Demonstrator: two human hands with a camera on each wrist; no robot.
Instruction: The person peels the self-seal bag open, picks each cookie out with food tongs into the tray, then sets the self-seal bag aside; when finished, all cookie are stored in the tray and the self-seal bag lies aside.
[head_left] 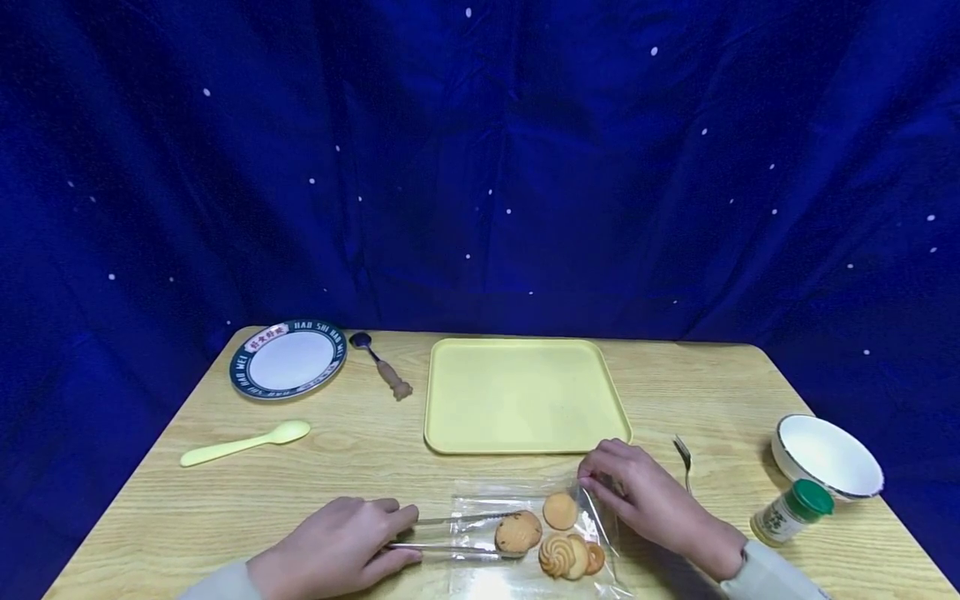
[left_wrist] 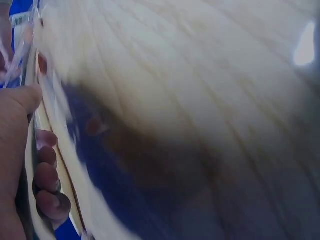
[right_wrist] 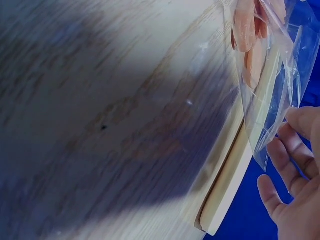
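Note:
A clear plastic bag (head_left: 480,502) of cookies lies at the table's near edge. My left hand (head_left: 341,543) grips metal tongs (head_left: 442,547), whose two arms reach into the bag. Between the tongs' tips sits a round speckled cookie (head_left: 518,533). To its right in the bag are a plain round cookie (head_left: 560,511), a swirled cookie (head_left: 557,556) and other small ones. With thumb and fingers, my right hand (head_left: 645,500) pinches the bag's upper right corner; the right wrist view shows the fingers (right_wrist: 282,155) at the film. In the left wrist view, the left fingers (left_wrist: 47,176) curl.
A yellow tray (head_left: 525,396) lies beyond the bag. On the left are a rimmed plate (head_left: 288,362), a dark spoon (head_left: 386,372) and a yellow spoon (head_left: 247,443). Rightward stand a fork (head_left: 683,457), a green-capped shaker (head_left: 791,510) and a white bowl (head_left: 825,454).

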